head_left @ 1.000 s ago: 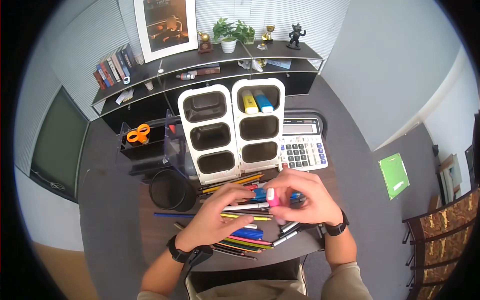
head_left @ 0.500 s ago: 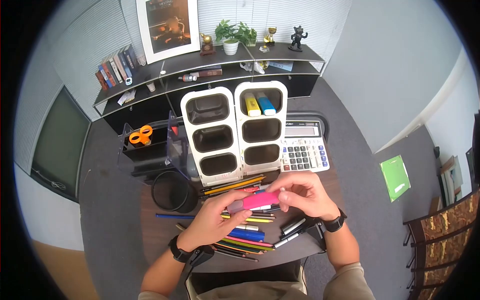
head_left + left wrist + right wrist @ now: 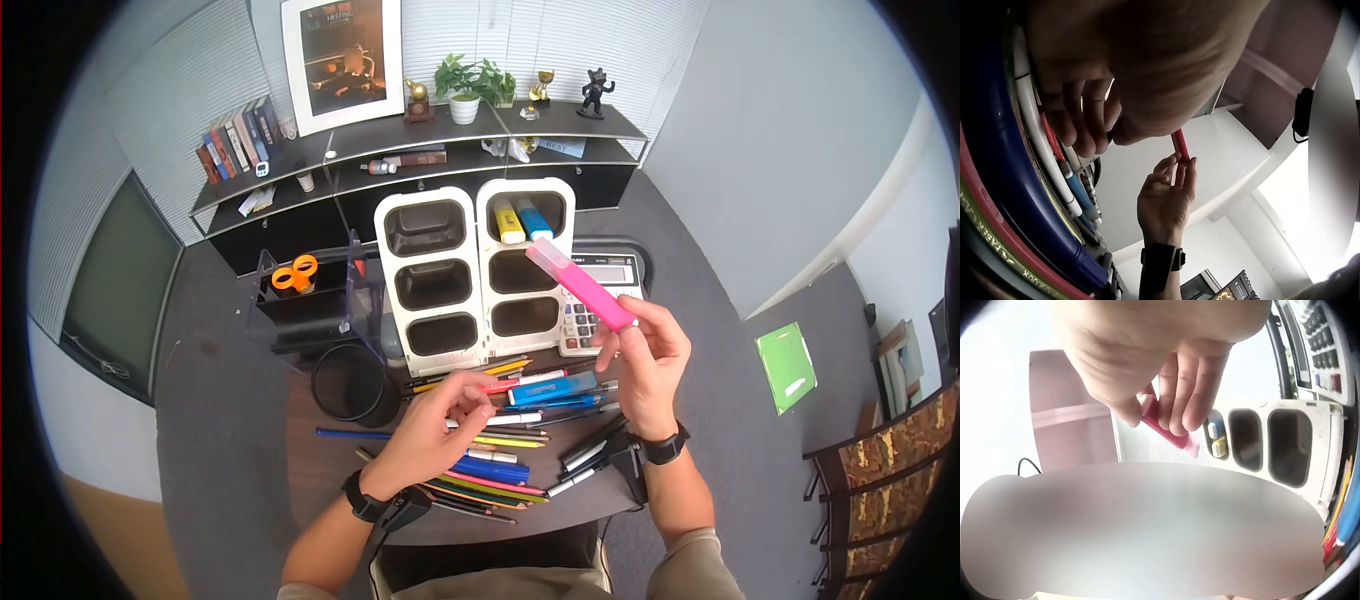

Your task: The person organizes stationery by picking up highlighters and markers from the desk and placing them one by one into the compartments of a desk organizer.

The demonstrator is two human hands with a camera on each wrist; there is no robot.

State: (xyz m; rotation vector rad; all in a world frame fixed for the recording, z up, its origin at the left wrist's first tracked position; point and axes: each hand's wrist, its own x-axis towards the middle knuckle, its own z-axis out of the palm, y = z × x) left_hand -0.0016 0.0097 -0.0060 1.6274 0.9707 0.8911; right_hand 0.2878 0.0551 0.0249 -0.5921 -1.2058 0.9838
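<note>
Pinched by its end in the right hand (image 3: 652, 375) is a pink highlighter (image 3: 592, 294), raised with its clear-pink cap toward the white organizer (image 3: 480, 270). The right wrist view also shows the highlighter (image 3: 1166, 430) between thumb and fingers. A yellow highlighter (image 3: 508, 222) and a blue one (image 3: 536, 221) stand in the organizer's top right compartment. The left hand (image 3: 425, 435) hovers low over the pens, fingers loosely bent with nothing seen in them. Near it lie a blue highlighter (image 3: 550, 389), a red marker (image 3: 510, 384) and a white pen (image 3: 515, 419).
Left of the organizer are a black mesh cup (image 3: 350, 385) and a clear holder with orange scissors (image 3: 295, 274). A calculator (image 3: 580, 325) sits behind the right hand. Colored pencils and several blue markers (image 3: 490, 468) lie at the table's front, black-and-white pens (image 3: 585, 460) to the right.
The pink highlighter, earlier between both hands, has left the left hand and moved up and right with the right hand. Its cap end now points up toward the organizer.
</note>
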